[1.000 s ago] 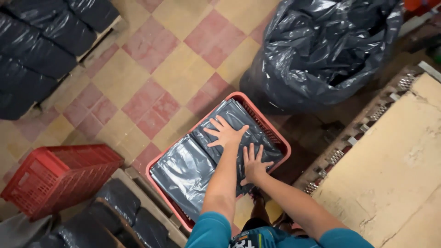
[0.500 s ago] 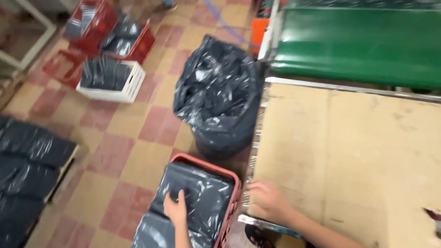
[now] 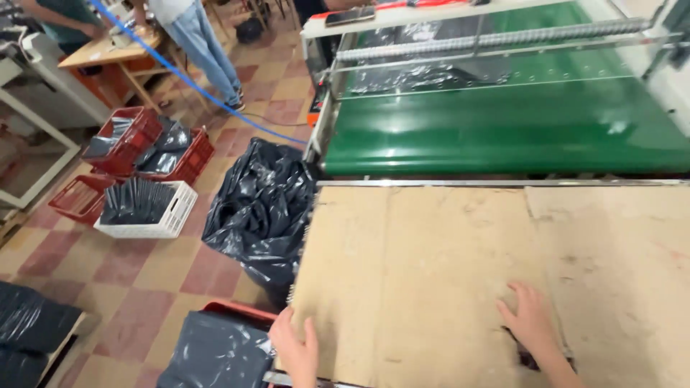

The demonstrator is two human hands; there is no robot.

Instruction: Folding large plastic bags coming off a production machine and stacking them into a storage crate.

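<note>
- We see a cardboard-covered worktable [image 3: 431, 273] with a green conveyor belt [image 3: 503, 133] beyond its far edge.
- A black bin bag [image 3: 262, 208] stands at its left edge.
- A red crate [image 3: 241, 312] of dark packets [image 3: 215, 352] sits by the near-left corner.
- Our left hand [image 3: 295, 352] rests loosely open on that corner, holding nothing.
- Our right hand [image 3: 532, 320] lies flat, fingers spread, near the front edge.

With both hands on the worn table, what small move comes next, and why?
Probably the left hand reaches down to the red crate of black plastic packs beside it. Both hands look empty; the right hand lies flat on the bare brown tabletop.
</note>
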